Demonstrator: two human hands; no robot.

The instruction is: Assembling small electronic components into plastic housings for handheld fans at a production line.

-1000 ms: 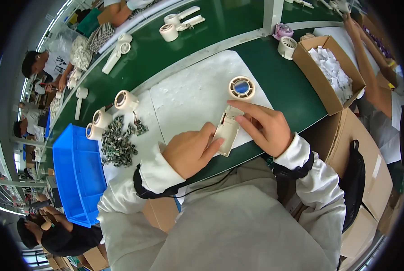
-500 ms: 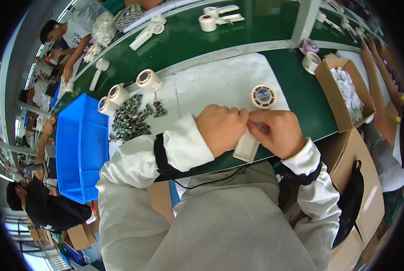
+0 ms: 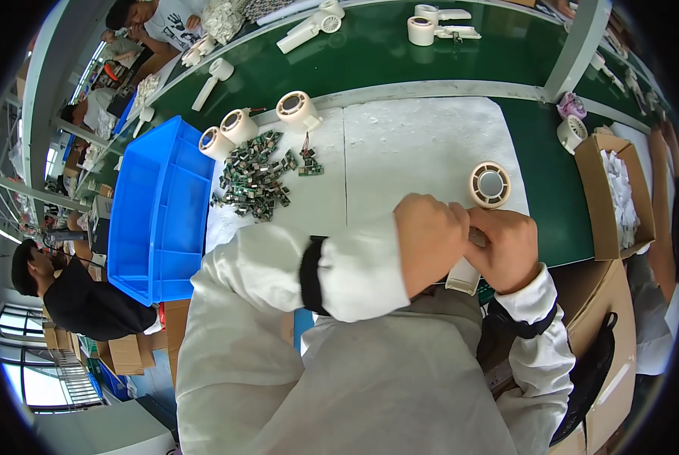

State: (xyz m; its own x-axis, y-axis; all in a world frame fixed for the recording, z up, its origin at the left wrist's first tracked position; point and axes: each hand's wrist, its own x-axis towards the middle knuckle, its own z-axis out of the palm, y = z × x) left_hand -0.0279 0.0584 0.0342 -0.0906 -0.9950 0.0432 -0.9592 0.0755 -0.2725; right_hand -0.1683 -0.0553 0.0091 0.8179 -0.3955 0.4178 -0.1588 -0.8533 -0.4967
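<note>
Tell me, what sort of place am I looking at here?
Most likely a factory assembly line for small electrical goods: loose green circuit boards lie heaped beside a blue bin, similar pale handled parts sit along a green surface, and other people are nearby.

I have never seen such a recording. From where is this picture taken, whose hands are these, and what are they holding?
There is no machine: the left hand and right hand belong to the person wearing the camera. This wide fisheye camera sits on the head and looks down, so straight edges seem bent. Between the hands is a pale plastic casing, which they seem to hold; they hide most of it. Just beyond, a round fan head lies on a white sheet. Farther left are three more fan heads, piled green circuit boards and a blue plastic bin. A cardboard box with white pieces stands at the right.
</note>
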